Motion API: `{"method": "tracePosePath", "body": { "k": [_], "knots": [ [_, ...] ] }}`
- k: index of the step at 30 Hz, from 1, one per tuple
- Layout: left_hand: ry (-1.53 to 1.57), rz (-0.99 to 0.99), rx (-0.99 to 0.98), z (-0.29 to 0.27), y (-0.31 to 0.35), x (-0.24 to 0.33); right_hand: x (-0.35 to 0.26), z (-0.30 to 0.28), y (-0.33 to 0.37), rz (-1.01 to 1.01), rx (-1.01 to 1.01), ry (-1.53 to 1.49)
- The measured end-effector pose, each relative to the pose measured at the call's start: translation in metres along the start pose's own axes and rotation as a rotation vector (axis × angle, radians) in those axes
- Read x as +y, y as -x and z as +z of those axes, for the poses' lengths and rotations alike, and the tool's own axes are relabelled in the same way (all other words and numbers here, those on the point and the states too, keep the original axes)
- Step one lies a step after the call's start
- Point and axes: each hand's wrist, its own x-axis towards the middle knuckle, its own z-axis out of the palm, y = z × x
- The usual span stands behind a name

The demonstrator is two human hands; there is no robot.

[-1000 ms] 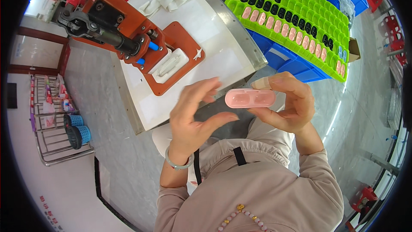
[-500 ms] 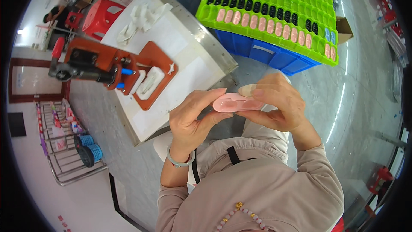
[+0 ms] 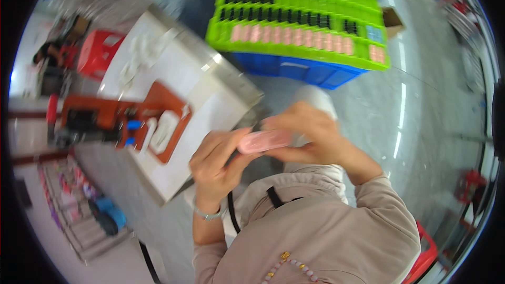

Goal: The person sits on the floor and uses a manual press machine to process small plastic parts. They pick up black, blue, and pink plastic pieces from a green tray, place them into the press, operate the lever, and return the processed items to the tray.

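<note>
A small oblong pink case (image 3: pixel 264 142) is held level in front of my waist between both hands. My left hand (image 3: pixel 218 159) pinches its left end between thumb and fingers. The right end is gripped by my right hand (image 3: pixel 314 132), thumb below and fingers above. Motion blur hides the case's fine detail, and a pale rim runs round the face turned up. Beyond my hands, a bright green compartment tray (image 3: pixel 300 56) carries rows of black pieces (image 3: pixel 305 19), pink pieces (image 3: pixel 289 37) and a few light blue ones (image 3: pixel 374 33).
Blue crates (image 3: pixel 300 71) support the tray. At left, a white table (image 3: pixel 194 121) with a metal edge bears an orange hand press (image 3: pixel 131 110) with a red lever knob and a white block (image 3: pixel 165 131), plus crumpled white cloth (image 3: pixel 142 55). Red stools (image 3: pixel 100 52) stand around.
The whole view has shifted, so table and tray sit further left. The pink case has been turned in my hands: its two hollows, plain before, no longer show clearly. Both hands keep hold.
</note>
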Motion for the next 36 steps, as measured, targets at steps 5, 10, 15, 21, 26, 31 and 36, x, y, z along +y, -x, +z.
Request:
{"method": "tracePosePath", "body": {
  "k": [5,10,15,21,26,31,36],
  "knots": [
    [-0.077,-0.166,-0.004,0.015,0.014,-0.013,0.038,-0.024,0.025,0.192,0.272,0.248],
    [-0.497,-0.284,0.490,-0.030,0.082,-0.070,0.175,-0.116,0.097,0.598,0.816,1.123],
    [-0.846,-0.419,0.567,-0.061,0.102,-0.079,0.222,-0.119,0.114,0.843,0.808,1.279],
    [-0.832,-0.500,0.623,-0.068,0.108,-0.091,0.234,-0.104,0.100,0.795,0.829,1.387],
    [-0.858,-0.556,0.574,-0.067,0.105,-0.085,0.209,-0.084,0.076,0.921,0.642,1.169],
    [-0.801,-0.455,0.574,-0.065,0.106,-0.090,0.238,-0.101,0.103,0.903,0.503,1.405],
    [-0.962,-0.314,0.506,-0.086,0.112,-0.072,0.225,-0.078,0.063,1.019,0.448,1.354]
  ]
}}
